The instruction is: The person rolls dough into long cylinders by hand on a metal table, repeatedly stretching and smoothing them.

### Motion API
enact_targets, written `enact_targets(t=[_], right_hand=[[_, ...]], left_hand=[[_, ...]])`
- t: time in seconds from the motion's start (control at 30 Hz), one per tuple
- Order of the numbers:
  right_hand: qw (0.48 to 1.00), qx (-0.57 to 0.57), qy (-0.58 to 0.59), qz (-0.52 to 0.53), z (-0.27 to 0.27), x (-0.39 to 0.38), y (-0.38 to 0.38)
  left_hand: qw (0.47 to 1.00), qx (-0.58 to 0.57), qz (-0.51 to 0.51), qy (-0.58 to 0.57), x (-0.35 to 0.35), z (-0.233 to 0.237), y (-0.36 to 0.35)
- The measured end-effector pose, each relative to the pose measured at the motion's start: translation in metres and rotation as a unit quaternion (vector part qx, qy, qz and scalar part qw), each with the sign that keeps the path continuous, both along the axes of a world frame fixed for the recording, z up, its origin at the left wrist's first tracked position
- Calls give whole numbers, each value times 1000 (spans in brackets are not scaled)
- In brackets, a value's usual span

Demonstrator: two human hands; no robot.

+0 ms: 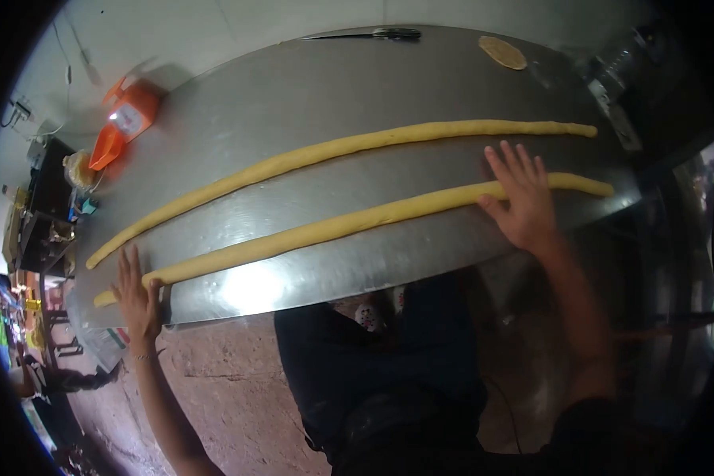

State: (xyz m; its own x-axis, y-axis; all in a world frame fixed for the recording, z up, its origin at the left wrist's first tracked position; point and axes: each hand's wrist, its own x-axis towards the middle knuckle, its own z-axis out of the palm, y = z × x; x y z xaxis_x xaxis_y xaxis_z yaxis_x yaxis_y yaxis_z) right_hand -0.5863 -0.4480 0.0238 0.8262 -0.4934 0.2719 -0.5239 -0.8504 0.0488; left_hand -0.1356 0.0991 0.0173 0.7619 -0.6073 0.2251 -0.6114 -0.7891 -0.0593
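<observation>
Two long ropes of yellow dough stretch across a metal table [420,87]. On the nearer dough rope [325,230], my left hand [138,300] lies near its left end, with the fingers stretched forward over it. My right hand [522,198] rests flat across the same rope toward its right end, fingers spread. Each palm hides a short piece of the dough. Beyond my hands, the farther dough rope [341,149] curves roughly alongside and touches neither palm.
An orange kitchen scale [133,111] with an orange tray [107,147] stands at the table's left edge. At the back lie a dark, thin-bladed tool [395,34] and a flat piece of dough [503,53]. The table's front edge runs just before my legs.
</observation>
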Motion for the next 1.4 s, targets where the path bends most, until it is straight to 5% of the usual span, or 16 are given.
enact_targets(t=[0.27,0.47,1.0,1.17,1.23,1.33,1.4], right_hand=[[999,-1,35,-21,22,-71,38],[984,-5,37,-174,-1,-114,-66],[977,-46,-116,-174,-10,-20,-233],[976,-56,-123,-169,-18,-31,-229],[978,-62,-109,-167,-23,-48,-216],[979,-50,-73,-181,-27,-74,-191],[982,-16,-52,-181,-32,-98,-184]], left_hand=[[998,-22,-28,-45,-27,-21,44],[996,-27,-6,-83,26,-33,39],[973,-46,48,-220,192,-19,-16],[974,109,70,-187,228,-56,38],[918,264,-14,-297,229,-69,74],[992,2,116,-43,138,-40,35],[992,-32,119,3,96,-27,26]])
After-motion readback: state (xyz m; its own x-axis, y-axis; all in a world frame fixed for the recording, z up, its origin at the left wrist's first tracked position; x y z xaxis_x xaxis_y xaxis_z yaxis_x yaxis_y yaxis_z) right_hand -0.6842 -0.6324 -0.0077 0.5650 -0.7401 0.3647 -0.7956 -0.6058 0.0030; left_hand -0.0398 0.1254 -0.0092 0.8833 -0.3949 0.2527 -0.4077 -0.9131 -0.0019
